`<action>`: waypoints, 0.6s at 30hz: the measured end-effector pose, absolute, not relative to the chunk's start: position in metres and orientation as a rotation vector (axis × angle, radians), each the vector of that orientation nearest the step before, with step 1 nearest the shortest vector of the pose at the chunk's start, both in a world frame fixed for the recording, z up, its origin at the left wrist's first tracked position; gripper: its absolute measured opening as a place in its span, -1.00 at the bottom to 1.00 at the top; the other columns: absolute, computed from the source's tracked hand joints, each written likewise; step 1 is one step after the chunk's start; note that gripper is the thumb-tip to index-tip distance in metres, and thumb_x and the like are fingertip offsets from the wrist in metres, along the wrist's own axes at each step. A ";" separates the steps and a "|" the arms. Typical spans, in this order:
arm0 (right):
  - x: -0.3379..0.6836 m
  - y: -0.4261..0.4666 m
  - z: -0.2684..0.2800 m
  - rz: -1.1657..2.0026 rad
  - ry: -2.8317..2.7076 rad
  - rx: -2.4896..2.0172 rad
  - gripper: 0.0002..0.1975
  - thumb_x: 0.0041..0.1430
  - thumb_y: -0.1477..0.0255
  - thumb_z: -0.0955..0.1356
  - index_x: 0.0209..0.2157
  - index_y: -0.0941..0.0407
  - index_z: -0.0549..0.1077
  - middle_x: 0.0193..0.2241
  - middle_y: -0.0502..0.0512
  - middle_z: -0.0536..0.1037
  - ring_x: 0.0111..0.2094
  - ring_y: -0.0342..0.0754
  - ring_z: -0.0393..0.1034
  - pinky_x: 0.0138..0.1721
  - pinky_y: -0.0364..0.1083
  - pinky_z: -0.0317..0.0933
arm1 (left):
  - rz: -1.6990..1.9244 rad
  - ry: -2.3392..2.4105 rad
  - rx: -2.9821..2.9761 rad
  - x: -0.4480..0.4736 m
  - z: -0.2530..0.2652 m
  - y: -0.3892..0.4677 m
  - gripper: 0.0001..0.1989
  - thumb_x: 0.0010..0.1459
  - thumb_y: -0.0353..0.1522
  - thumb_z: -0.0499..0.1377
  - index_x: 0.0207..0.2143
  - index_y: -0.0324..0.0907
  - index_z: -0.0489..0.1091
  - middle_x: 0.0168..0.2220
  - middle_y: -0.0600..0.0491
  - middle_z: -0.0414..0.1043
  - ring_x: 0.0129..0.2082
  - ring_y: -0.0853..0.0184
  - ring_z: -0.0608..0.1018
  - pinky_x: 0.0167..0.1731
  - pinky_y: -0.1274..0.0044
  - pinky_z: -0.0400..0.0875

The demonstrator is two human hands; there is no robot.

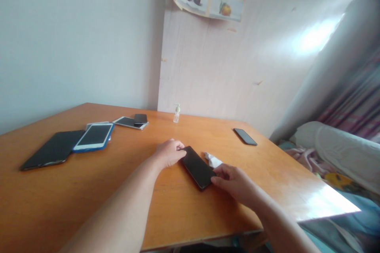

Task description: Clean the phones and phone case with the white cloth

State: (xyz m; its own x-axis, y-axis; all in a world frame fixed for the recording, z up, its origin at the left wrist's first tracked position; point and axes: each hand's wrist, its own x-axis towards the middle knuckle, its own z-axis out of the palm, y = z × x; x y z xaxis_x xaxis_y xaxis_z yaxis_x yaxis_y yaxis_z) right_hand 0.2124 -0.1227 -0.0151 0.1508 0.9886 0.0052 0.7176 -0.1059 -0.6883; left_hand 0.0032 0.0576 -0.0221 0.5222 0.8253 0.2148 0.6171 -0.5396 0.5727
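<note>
Cornerwise, left hand (168, 154) and right (233, 182) (curled) hold phone (197, 168).

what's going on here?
A person's left hand and right hand hold a dark phone at opposite ends over a wooden table. A crumpled white piece lies beside the right hand. A pump bottle stands farther back; another dark phone lies to the right, and a blue-edged device to the left.
</note>
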 end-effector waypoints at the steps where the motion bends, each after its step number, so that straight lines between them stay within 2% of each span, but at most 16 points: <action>1: 0.212 -0.122 -0.014 0.647 -1.617 -1.893 -0.73 0.09 0.23 0.37 -0.27 0.13 0.52 -0.53 -0.05 0.42 -0.49 -0.15 0.22 -0.47 -0.17 0.04 | 0.659 1.181 2.335 0.003 -0.023 0.058 -0.79 -0.03 -0.19 0.20 -0.36 -0.05 0.53 -0.31 0.10 0.52 -0.31 0.28 0.51 -0.33 0.55 0.30; 5: 0.210 -0.121 -0.009 0.650 -1.623 -1.907 -0.77 0.08 0.25 0.37 -0.35 0.14 0.47 -0.58 -0.08 0.35 -0.53 -0.17 0.15 -0.50 -0.17 -0.01 | 0.657 1.194 2.324 0.004 -0.023 0.057 -0.75 -0.04 -0.16 0.21 -0.30 -0.04 0.53 -0.28 0.09 0.51 -0.30 0.28 0.51 -0.31 0.54 0.31; 10: 0.207 -0.121 -0.003 0.669 -1.625 -1.973 -0.79 0.08 0.26 0.36 -0.38 0.14 0.42 -0.58 -0.08 0.36 -0.54 -0.18 0.16 -0.51 -0.18 -0.03 | 0.614 1.200 2.313 0.003 -0.020 0.054 -0.66 -0.07 -0.08 0.24 -0.27 -0.04 0.53 -0.23 0.07 0.50 -0.26 0.26 0.52 -0.33 0.54 0.32; 18: 0.210 -0.119 0.000 0.694 -1.652 -1.966 -0.81 0.07 0.30 0.37 -0.40 0.14 0.41 -0.56 -0.07 0.37 -0.52 -0.18 0.17 -0.50 -0.18 -0.04 | 0.494 1.109 2.339 -0.006 -0.009 0.046 -0.37 -0.23 0.09 0.29 -0.13 -0.03 0.49 -0.12 0.00 0.45 -0.12 0.16 0.52 -0.20 0.51 0.37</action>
